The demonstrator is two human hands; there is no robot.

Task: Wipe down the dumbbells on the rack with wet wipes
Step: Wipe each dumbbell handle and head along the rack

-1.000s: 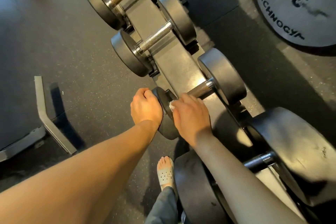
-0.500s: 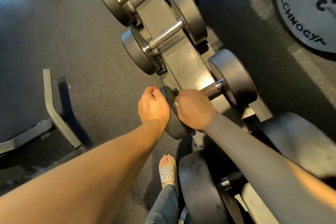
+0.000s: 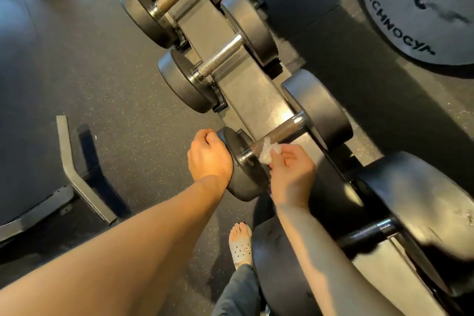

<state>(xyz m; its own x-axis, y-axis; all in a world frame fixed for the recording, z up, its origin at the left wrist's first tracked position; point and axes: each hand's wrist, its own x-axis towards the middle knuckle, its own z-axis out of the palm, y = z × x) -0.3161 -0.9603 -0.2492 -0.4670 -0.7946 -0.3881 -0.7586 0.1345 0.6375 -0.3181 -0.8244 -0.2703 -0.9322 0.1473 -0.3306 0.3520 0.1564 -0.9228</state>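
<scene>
Overhead, looking down on a dumbbell (image 3: 318,110) lying across a sloped rack (image 3: 256,95): at the dumbbell's left head, the left hand (image 3: 209,155) has its fingers curled over the rim, steadying it. Just right of that head, a crumpled white wet wipe (image 3: 268,151) touches the metal handle (image 3: 282,133), pinched between the thumb and fingertips of the right hand (image 3: 292,174), which sits on the near side of the handle. The handle's long axis runs up and rightward from the wipe to the dumbbell's far head, so the right hand looks best placed to wipe along it.
</scene>
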